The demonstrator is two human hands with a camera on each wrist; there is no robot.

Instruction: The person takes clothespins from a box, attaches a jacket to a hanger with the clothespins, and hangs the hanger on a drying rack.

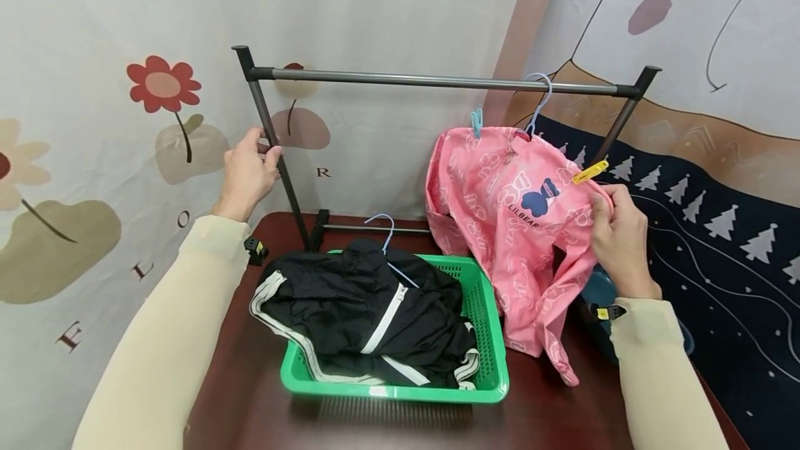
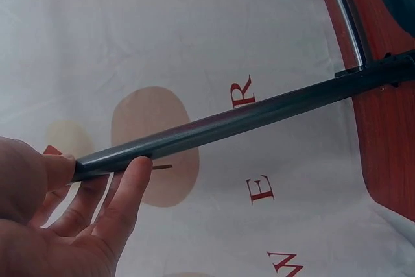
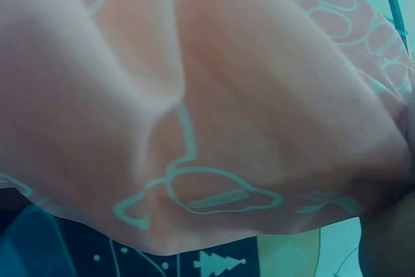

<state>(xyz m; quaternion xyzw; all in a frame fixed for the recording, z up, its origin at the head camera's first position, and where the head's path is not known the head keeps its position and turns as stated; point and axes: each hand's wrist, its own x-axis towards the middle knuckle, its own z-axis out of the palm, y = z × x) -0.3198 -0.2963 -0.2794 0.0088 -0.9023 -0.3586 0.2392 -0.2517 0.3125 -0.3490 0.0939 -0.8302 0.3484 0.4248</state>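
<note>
A pink long-sleeved child's top (image 1: 519, 221) with a bear print hangs on a light-blue hanger (image 1: 540, 99) from the rack's bar (image 1: 406, 80). A blue clothespin (image 1: 477, 123) clips one shoulder and a yellow clothespin (image 1: 590, 171) the other. Just below the yellow one, my right hand (image 1: 621, 238) pinches the fabric between thumb and fingers. Pink cloth (image 3: 246, 108) fills most of the right wrist view, hiding the fingertips. At the left, my left hand (image 1: 246, 176) holds the dark side post (image 2: 214, 128) of the clothes rack between thumb and fingers.
A green basket (image 1: 496, 360) on the brown table (image 1: 250, 394) holds a black garment (image 1: 350, 311) with white stripes, a second light-blue hanger (image 1: 391, 231) poking out of it. Behind the pink top stands a blue container (image 1: 600, 290). Printed curtains back the table.
</note>
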